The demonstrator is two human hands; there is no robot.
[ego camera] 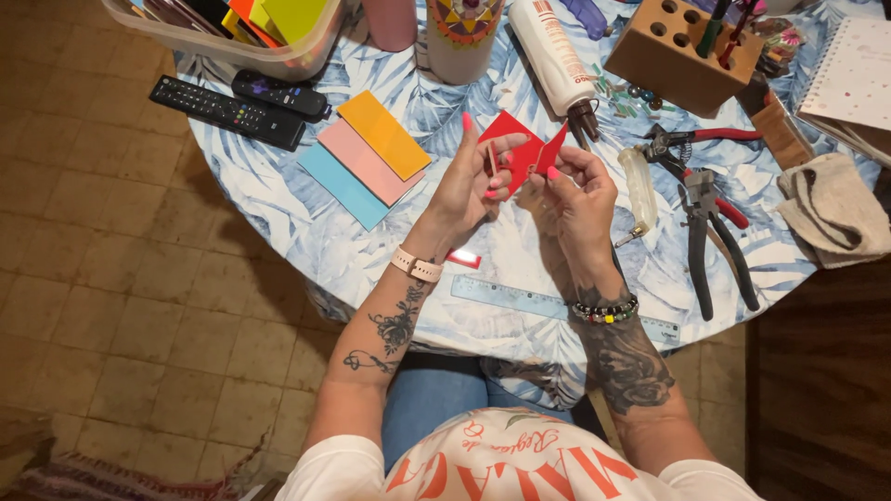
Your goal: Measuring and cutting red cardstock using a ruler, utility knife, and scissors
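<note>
Both my hands hold a small folded piece of red paper (520, 147) above a round table with a blue leaf-print cloth (278, 199). My left hand (469, 181) pinches its left part between thumb and fingers, and a thin stick-like object lies along my left fingers. My right hand (575, 195) grips the paper's right flap with the fingertips. A pink watch is on my left wrist and beaded bracelets are on my right wrist.
Orange, pink and blue paper sheets (367, 158) lie fanned at left beside two black remotes (232, 107). A clear ruler (520, 299) lies at the near edge. Pliers (710, 218), a glue bottle (557, 56), a wooden tool block (682, 46), a cloth (831, 209) and a paper bin (241, 28) surround them.
</note>
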